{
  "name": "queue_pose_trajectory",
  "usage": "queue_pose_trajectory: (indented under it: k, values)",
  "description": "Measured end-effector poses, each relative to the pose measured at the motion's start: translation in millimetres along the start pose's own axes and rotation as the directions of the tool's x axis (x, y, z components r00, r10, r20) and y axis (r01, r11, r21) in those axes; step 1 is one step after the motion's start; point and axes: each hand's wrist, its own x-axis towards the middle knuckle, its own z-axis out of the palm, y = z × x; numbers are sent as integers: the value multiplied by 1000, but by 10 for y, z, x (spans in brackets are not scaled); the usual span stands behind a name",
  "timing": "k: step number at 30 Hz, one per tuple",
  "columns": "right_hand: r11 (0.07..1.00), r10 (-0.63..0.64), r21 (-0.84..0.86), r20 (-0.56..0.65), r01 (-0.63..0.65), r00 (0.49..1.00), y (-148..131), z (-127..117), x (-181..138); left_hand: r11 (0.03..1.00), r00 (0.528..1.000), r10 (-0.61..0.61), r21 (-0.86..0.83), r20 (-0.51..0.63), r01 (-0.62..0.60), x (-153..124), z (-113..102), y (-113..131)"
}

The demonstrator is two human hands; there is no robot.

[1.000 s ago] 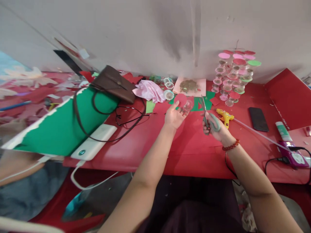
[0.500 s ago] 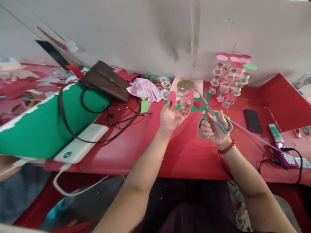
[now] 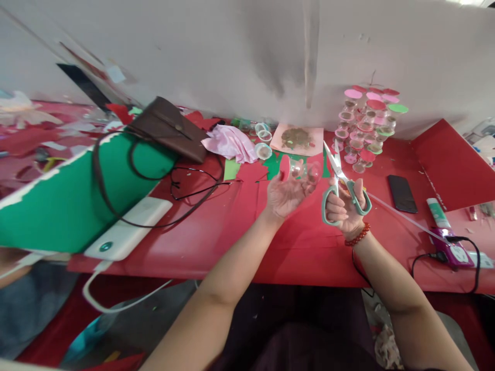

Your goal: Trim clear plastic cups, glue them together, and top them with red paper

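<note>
At the middle of the dial, over the red counter (image 3: 185, 245), the left hand (image 3: 286, 197) is turned palm up, its thumb and fingers curled around a clear plastic piece (image 3: 303, 171) shaped like small cups set end to end, with a red disc (image 3: 284, 167) at the thumb end. At three o'clock from it, the right hand (image 3: 346, 208) grips a pair of scissors (image 3: 337, 173), the thumb in one loop and the fingers bunched through the other; the blades stand parted, pointing up toward twelve and well clear of the disc. A bracelet (image 3: 358, 235) (red beads, by the look of it) circles that wrist.

At twelve o'clock, near the wall, lies a pale pink sheet (image 3: 284, 140) with a brownish heap on it. Clear cups (image 3: 263, 151) sit at eleven, just beside a crumpled pink cloth (image 3: 233, 143). At ten is a brown bag (image 3: 166, 129), and at nine a pair of glasses (image 3: 193, 196). Between one and two stands a stacked cluster of cups and coloured discs (image 3: 367, 126); a dark phone (image 3: 402, 194) lies at three.
</note>
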Motion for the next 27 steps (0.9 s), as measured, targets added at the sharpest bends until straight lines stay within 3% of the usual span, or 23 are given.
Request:
queue_pose_trajectory:
  k: [8,14,23,27]
  values:
    - [985,156,-70,-51,-160,986,110,-59,-53,996,996,89,-24,-5,-90,-14,-3,3]
    - [964,263,-48,40,-261,964,183,-154,-70,993,993,116,0,-11,-116,-10,-44,-17]
    - [977,196,-74,-40,-199,980,128,-154,-86,998,998,60,13,-5,-60,-16,-45,15]
    - [988,88,-121,-89,-99,992,35,-55,-104,998,998,59,13,-21,-58,53,-60,97]
